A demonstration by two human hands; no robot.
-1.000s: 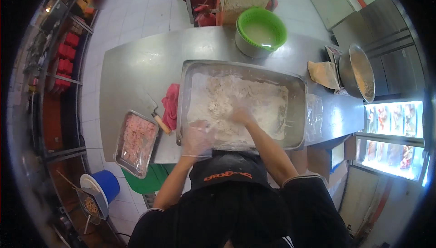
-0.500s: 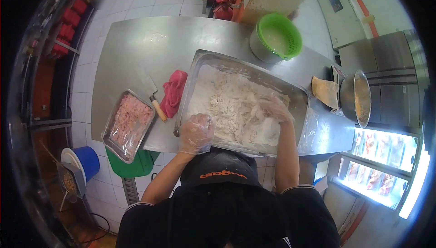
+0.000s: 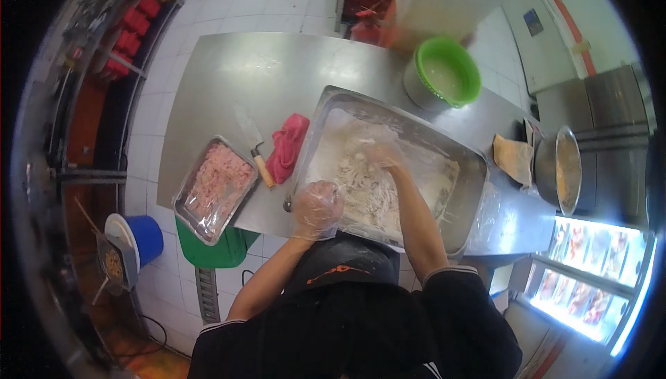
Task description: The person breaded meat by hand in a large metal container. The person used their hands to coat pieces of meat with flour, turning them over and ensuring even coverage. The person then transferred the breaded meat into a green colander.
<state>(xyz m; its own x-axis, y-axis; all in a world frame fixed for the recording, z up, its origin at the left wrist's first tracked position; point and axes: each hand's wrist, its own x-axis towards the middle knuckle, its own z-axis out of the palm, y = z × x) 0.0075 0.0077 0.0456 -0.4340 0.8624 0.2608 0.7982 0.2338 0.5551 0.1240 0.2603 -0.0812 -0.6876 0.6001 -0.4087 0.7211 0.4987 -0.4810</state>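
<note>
A large rectangular steel tray [image 3: 474, 183] holds white flour [image 3: 331, 139] with clumpy, flour-coated strips [image 3: 361, 186] in the middle. My left hand [image 3: 318, 209], in a clear plastic glove, is closed on the rim at the tray's near left corner. Also gloved, my right hand [image 3: 383, 155] reaches across the tray into the floury heap; motion smears its fingers, so their grip is unclear. Left of the tray lie a crumpled red cloth [image 3: 287, 148] and a wooden-handled cleaver [image 3: 258, 157]. A smaller metal tray [image 3: 182, 202] of pale pink raw meat pieces [image 3: 220, 181] sits farther left.
A green basket [image 3: 476, 77] sits in a round container at the back right of the steel table [image 3: 229, 66]. Near the right end are a metal bowl [image 3: 567, 171] and a brownish bag [image 3: 513, 151]. A lit display fridge [image 3: 579, 271] stands beyond, a blue bucket [image 3: 147, 239] at left.
My right hand has swept from the tray's right side leftward and away from me into the heap. My left hand keeps its place at the corner. The whole view has shifted slightly.
</note>
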